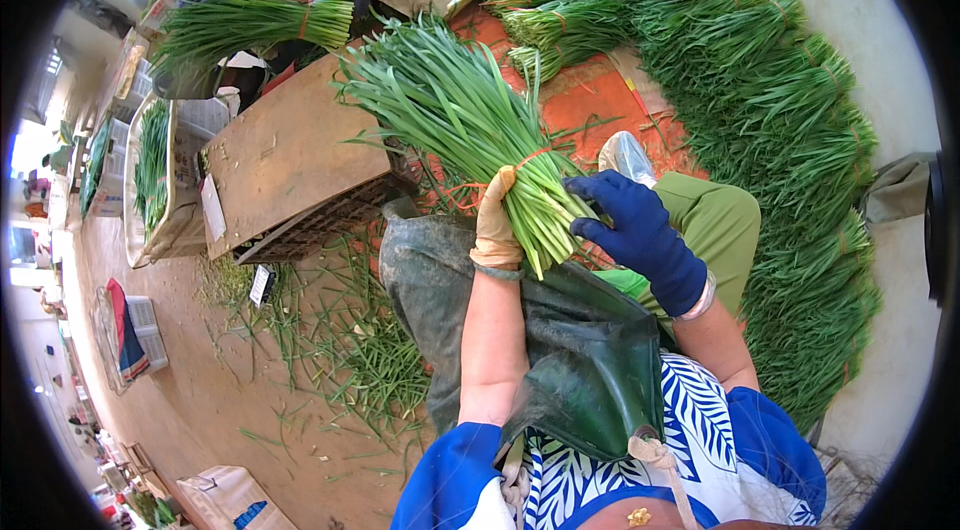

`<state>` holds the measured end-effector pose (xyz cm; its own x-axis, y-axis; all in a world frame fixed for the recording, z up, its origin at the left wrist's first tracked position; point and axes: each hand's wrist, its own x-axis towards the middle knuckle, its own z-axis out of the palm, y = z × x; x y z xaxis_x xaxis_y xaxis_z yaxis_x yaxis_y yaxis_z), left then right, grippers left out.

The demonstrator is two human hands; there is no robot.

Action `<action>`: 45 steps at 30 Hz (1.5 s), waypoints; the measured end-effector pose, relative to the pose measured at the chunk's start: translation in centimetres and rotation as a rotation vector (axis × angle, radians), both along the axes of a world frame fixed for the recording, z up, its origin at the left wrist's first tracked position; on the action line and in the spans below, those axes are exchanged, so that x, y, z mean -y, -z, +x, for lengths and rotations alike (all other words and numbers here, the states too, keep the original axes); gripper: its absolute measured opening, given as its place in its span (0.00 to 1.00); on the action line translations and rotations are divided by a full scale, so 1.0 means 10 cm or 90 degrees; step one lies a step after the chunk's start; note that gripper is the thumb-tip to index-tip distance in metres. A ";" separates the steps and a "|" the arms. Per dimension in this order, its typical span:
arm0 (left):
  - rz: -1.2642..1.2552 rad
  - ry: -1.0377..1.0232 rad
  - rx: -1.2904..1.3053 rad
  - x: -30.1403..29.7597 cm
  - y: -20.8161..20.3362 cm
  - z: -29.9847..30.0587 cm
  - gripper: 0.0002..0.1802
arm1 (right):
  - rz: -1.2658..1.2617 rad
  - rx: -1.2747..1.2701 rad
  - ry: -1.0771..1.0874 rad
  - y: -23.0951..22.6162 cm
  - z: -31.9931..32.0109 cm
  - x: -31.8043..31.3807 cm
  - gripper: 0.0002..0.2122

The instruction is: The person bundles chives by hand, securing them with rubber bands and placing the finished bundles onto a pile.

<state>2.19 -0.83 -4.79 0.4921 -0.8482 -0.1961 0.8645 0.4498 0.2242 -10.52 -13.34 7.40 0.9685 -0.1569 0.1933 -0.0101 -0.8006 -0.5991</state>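
A long bank of green leafy bundles (760,160) lines the right side, near a glossy dark green apron (580,360). Over the apron, a tied bundle of long green leaves with pale stems (465,125) slants, stem ends lowest. The right hand in a dark blue glove (640,240) crooks its fingers at the stems, whether pinching any cannot be told; the left hand in a tan glove (497,220) curls around the bundle beside a thin orange-red tie (533,157).
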 end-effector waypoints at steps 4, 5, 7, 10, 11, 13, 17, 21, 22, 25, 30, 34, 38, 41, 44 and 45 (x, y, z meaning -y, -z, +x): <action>-0.072 0.044 -0.074 -0.03 -0.03 -0.01 0.27 | 0.178 -0.040 -0.049 0.09 -0.03 0.10 0.21; -0.091 0.059 -0.072 -0.04 -0.05 -0.01 0.27 | 0.215 -0.037 -0.062 0.11 -0.03 0.11 0.21; -0.074 0.039 -0.046 -0.02 -0.04 -0.01 0.27 | 0.020 -0.018 -0.036 0.06 -0.04 0.05 0.21; -0.061 0.053 -0.063 0.04 -0.09 -0.01 0.22 | -0.193 0.090 -0.006 0.06 0.01 0.03 0.17; -0.037 0.044 -0.053 0.06 -0.03 -0.01 0.20 | -0.251 0.139 0.001 0.07 0.04 0.03 0.14; 0.002 0.004 -0.002 0.12 0.09 -0.02 0.18 | -0.323 0.027 0.016 0.08 0.11 0.04 0.10; 0.096 -0.060 0.093 0.15 0.02 -0.03 0.09 | -0.400 -0.056 0.024 0.21 0.14 0.10 0.08; 0.185 -0.134 0.071 0.19 -0.05 -0.07 0.07 | -0.399 -0.066 0.015 0.37 0.12 0.16 0.10; 0.190 -0.141 0.066 0.18 -0.04 -0.07 0.07 | -0.320 -0.051 0.002 0.37 0.11 0.19 0.10; 0.193 -0.134 0.091 0.17 -0.09 -0.08 0.08 | -0.241 -0.064 -0.032 0.36 0.10 0.24 0.09; 0.202 -0.136 0.184 0.22 -0.08 -0.07 0.11 | -0.340 -0.129 -0.046 0.36 0.11 0.22 0.07; 0.209 -0.143 0.151 0.27 0.04 -0.05 0.10 | -0.477 -0.140 -0.046 0.49 0.11 0.20 0.07; 0.220 -0.136 0.073 0.27 0.19 -0.03 0.07 | -0.585 0.162 -0.157 0.34 0.33 0.28 0.06; 0.210 -0.136 0.059 0.28 0.23 -0.04 0.07 | -0.609 -0.013 -0.136 0.48 0.32 0.20 0.03; 0.230 -0.156 0.084 0.27 0.25 -0.04 0.07 | -0.602 -0.121 -0.122 0.50 0.35 0.14 0.04; 0.233 -0.155 0.086 0.26 0.22 -0.04 0.07 | -0.595 -0.125 -0.130 0.52 0.36 0.17 0.04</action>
